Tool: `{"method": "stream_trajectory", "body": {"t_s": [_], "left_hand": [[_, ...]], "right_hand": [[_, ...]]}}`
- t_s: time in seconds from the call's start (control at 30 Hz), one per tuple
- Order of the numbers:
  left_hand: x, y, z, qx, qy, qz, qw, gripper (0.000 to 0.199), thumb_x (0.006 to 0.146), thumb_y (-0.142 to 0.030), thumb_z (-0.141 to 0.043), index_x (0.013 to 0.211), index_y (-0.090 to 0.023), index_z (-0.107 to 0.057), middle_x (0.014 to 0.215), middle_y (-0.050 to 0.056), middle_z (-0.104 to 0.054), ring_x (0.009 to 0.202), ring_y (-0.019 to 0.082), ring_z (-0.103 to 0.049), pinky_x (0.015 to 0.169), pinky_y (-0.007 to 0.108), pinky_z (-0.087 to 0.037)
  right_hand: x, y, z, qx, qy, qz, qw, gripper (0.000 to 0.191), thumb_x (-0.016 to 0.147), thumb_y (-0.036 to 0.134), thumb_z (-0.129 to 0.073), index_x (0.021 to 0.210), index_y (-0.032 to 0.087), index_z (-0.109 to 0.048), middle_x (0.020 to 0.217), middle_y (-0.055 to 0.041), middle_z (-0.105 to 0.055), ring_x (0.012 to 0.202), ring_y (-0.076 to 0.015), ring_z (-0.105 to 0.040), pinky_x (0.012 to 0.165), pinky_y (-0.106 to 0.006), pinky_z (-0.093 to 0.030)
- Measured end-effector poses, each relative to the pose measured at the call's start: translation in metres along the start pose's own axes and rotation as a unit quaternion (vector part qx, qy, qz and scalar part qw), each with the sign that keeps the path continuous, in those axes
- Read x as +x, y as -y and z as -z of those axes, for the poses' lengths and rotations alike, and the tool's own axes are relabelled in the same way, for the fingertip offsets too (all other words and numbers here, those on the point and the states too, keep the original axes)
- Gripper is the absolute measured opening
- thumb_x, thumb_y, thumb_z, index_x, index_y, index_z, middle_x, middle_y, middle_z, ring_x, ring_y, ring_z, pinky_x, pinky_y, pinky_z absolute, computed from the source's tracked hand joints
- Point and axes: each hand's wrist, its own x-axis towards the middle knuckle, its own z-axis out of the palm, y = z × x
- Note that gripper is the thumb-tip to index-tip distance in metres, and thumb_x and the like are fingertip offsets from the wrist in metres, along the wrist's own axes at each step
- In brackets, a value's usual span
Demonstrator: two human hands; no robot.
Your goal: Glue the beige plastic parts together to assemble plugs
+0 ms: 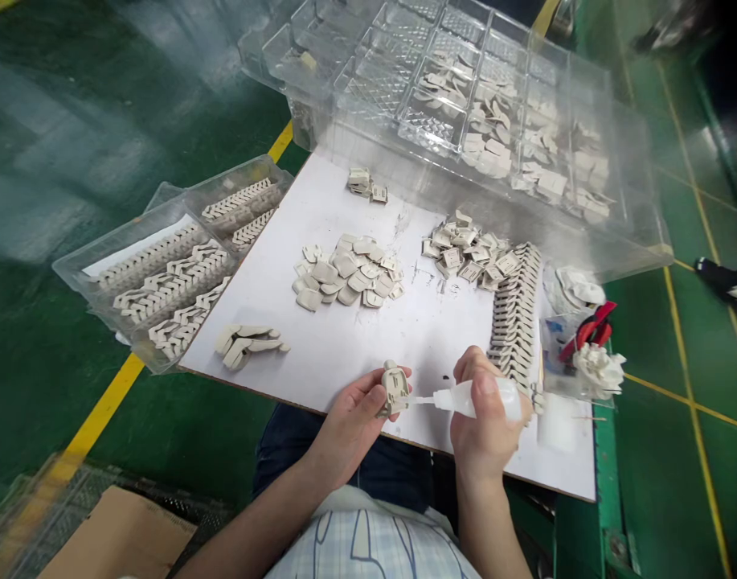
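Observation:
My left hand [357, 414] pinches a small beige plastic part [395, 386], its hollow side facing up. In my right hand [484, 422] lies a white squeeze bottle [461, 398], held sideways with its thin nozzle at the part's edge; I cannot tell whether the tip touches. Beyond my left hand is a pile of flat beige caps [347, 269]. A heap of small beige clips [464, 249] lies farther right. Beside my right hand runs a long row of nested beige parts [516, 310]. A few joined beige pieces [247, 346] rest at the board's left corner.
Clear compartment trays [398, 133] holding beige parts stand at the board's far side. A clear bin [157, 265] with rows of parts is at the left. Red-handled pliers [588, 331] and a white crumpled bundle [600, 370] sit on the right edge of the white board [272, 265].

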Motion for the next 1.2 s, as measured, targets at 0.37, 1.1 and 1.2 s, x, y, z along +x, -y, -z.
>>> {"method": "stream_trajectory", "body": {"t_s": [0.37, 1.1, 1.2], "left_hand": [[0.000, 0.002, 0.003, 0.002, -0.006, 0.000, 1.000, 0.051, 0.068, -0.059, -0.089, 0.100, -0.019, -0.084, 0.096, 0.008, -0.065, 0.080, 0.013, -0.047, 0.072, 0.026, -0.036], [0.000, 0.002, 0.004, -0.022, -0.003, 0.003, 1.000, 0.053, 0.065, -0.057, -0.091, 0.099, -0.017, -0.084, 0.084, 0.006, -0.062, 0.081, 0.015, -0.049, 0.074, 0.026, -0.037], [0.001, 0.003, 0.004, -0.033, 0.005, -0.003, 0.999, 0.051, 0.065, -0.056, -0.091, 0.098, -0.017, -0.084, 0.086, 0.006, -0.064, 0.083, 0.016, -0.050, 0.079, 0.027, -0.039]], "right_hand": [[0.004, 0.002, 0.010, -0.012, -0.024, -0.019, 0.999, 0.045, 0.097, 0.034, -0.060, 0.060, 0.021, -0.039, 0.060, 0.0039, -0.032, 0.059, -0.0133, -0.036, 0.058, -0.033, -0.024], [0.032, -0.030, 0.009, -0.037, 0.005, -0.227, 0.973, 0.043, 0.084, 0.062, -0.069, 0.103, 0.023, -0.070, 0.098, -0.0030, -0.064, 0.085, -0.0180, -0.056, 0.075, -0.031, -0.043], [0.039, -0.041, 0.008, -0.179, 0.041, -0.199, 0.963, 0.037, 0.086, 0.053, -0.068, 0.104, 0.021, -0.070, 0.097, -0.0027, -0.066, 0.082, -0.0186, -0.056, 0.077, -0.033, -0.043]]}}
